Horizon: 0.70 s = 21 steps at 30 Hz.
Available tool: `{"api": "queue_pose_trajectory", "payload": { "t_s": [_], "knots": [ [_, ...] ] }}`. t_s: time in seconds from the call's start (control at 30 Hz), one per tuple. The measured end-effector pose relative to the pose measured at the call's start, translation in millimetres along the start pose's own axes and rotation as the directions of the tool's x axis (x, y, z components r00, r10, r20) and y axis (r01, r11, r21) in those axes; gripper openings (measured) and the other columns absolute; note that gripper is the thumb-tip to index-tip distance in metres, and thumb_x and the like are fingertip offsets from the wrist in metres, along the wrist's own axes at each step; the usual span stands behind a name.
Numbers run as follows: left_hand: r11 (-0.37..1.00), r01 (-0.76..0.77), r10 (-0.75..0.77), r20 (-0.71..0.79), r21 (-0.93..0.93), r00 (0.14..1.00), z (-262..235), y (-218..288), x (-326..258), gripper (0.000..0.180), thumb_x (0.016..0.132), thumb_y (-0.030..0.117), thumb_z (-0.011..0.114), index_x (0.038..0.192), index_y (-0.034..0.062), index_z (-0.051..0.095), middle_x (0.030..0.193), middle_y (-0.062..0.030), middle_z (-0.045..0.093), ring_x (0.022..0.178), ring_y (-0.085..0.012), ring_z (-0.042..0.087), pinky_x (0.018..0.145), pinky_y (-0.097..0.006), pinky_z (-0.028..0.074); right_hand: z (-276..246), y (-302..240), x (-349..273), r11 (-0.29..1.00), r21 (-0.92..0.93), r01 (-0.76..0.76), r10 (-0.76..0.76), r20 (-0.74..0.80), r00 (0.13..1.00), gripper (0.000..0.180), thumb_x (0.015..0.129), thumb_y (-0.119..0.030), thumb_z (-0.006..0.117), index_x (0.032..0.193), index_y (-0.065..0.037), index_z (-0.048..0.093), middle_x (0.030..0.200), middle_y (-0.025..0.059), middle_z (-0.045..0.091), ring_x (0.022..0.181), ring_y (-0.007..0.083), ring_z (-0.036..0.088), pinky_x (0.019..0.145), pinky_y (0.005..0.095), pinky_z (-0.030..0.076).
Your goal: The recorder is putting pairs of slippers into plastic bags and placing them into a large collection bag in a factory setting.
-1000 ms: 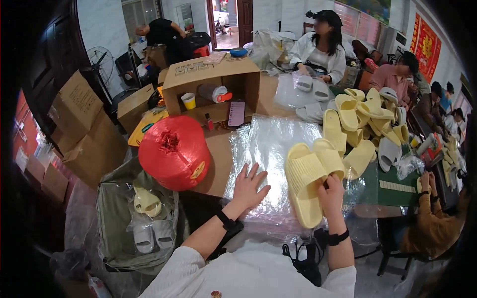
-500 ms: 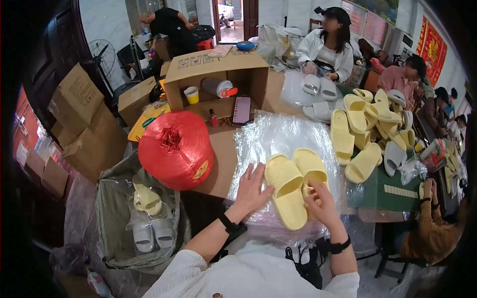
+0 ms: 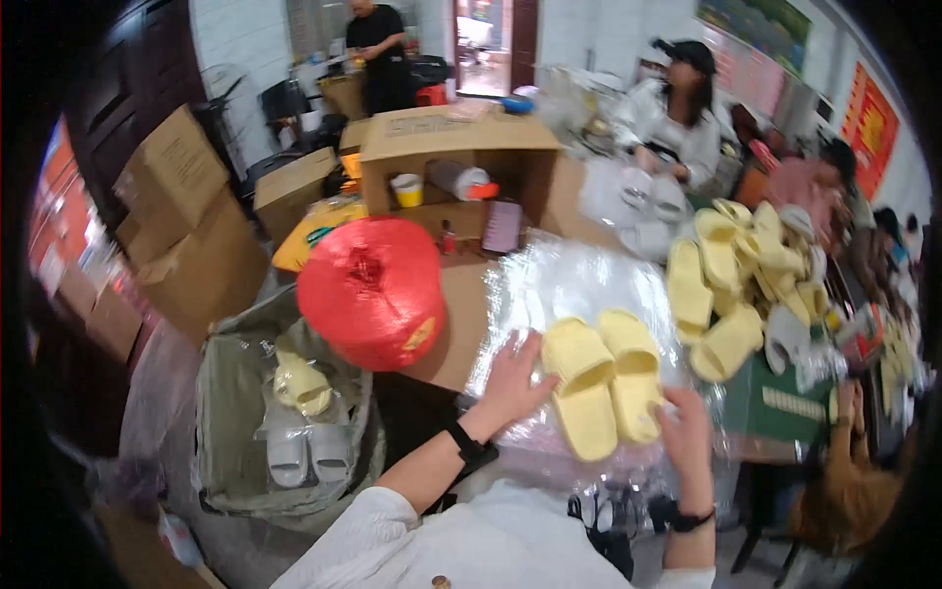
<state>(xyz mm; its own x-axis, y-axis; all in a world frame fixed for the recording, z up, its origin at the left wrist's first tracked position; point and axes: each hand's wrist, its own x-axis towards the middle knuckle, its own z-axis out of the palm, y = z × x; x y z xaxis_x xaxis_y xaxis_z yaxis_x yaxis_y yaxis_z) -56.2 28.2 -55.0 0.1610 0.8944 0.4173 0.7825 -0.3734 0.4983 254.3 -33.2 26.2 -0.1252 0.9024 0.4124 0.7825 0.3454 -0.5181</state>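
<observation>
A pair of pale yellow slippers, the left slipper and the right slipper, lies side by side on a stack of clear plastic bags. Their toes point away from me. My left hand rests on the bags with fingers spread, its thumb against the left slipper's outer edge. Beside the right slipper's outer edge is my right hand, fingers and thumb apart and slightly blurred. It is at or very near the slipper's side; contact is hard to make out. Neither hand grasps anything.
Loose yellow slippers are heaped at the right, by a green mat. A big red roll of plastic twine stands left. An open carton sits behind it. Bagged slippers lie in a grey-green bin. Other people work around the table.
My right hand has moved from over the right slipper to its outer side. The right slipper now sits more fully beside the left one. The whole view has shifted slightly.
</observation>
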Motion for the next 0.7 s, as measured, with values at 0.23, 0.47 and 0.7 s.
{"api": "queue_pose_trajectory", "payload": {
  "t_s": [0.23, 0.47, 0.7],
  "knots": [
    [0.999, -0.048, 0.049, -0.002, 0.017, 0.999, 5, -15, 4, 0.076, 0.083, 0.033, 0.067, 0.144, -0.0022, 0.037, 0.141, -0.0256, 0.047, 0.134, -0.0493, 0.033, 0.113, -0.052, 0.027, 102, -26, 65, 0.989, -0.108, -0.103, 0.114, 0.099, 0.989, 0.037, 0.086, -0.032, 0.064, 0.101, 0.002, 0.063, 0.106, 0.0223, 0.059, 0.098, 0.0375, 0.059, 0.084, 0.0457, 0.050],
    [0.999, -0.035, 0.035, -0.010, -0.041, 0.999, 7, -18, -2, 0.067, 0.089, 0.027, 0.060, 0.144, -0.0016, 0.036, 0.144, -0.0234, 0.043, 0.135, -0.0469, 0.033, 0.112, -0.051, 0.026, 93, -18, 60, 0.997, -0.053, -0.050, 0.046, -0.064, 0.997, 0.026, 0.085, -0.024, 0.065, 0.092, 0.001, 0.066, 0.095, 0.0198, 0.062, 0.077, 0.0377, 0.062, 0.074, 0.0473, 0.051],
    [0.988, -0.139, 0.135, 0.069, 0.063, 0.988, -9, 4, 2, 0.055, 0.087, 0.033, 0.066, 0.129, -0.0014, 0.057, 0.146, -0.0265, 0.041, 0.140, -0.0453, 0.027, 0.116, -0.051, 0.020, -4, -3, 6, 0.973, 0.167, 0.162, -0.025, -0.618, 0.786, 0.023, 0.077, -0.003, 0.065, 0.101, -0.001, 0.066, 0.110, 0.0218, 0.062, 0.096, 0.0393, 0.060, 0.079, 0.0409, 0.050]
  ]
}}
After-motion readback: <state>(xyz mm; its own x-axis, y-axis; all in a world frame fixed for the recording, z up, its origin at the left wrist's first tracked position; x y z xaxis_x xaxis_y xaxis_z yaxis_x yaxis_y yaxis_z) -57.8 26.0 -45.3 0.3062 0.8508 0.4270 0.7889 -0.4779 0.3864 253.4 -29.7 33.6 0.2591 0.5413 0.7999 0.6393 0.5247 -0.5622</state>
